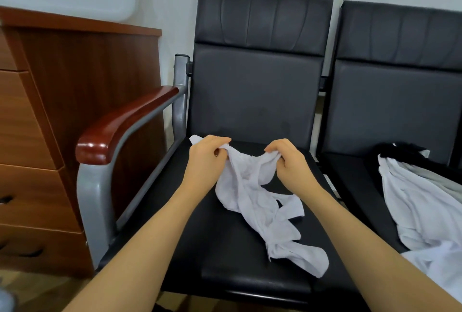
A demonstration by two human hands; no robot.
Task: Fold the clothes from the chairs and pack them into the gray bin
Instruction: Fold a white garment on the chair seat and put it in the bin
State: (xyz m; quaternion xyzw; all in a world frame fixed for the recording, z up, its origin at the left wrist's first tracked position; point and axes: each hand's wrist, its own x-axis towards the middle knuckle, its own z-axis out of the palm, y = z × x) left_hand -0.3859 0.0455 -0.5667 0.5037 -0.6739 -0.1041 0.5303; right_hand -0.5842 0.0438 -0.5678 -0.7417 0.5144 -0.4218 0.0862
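Observation:
A thin white garment [252, 201] lies crumpled on the black seat of the left chair [190, 236], trailing toward the front edge. My left hand [205, 159] pinches its upper left edge, and my right hand [287, 161] grips a bunched part of its top edge a little to the right. Both hands hold the cloth slightly above the seat near the backrest. On the right chair [355, 174] sits a heap of white, black and grey clothes [420, 199]. The gray bin shows only as a sliver at the bottom left corner [6, 301].
A wooden armrest on a grey metal frame [120, 124] stands left of the seat. Beyond it is a brown wooden drawer cabinet [50, 111]. The chair backrests [257, 66] rise against a white wall.

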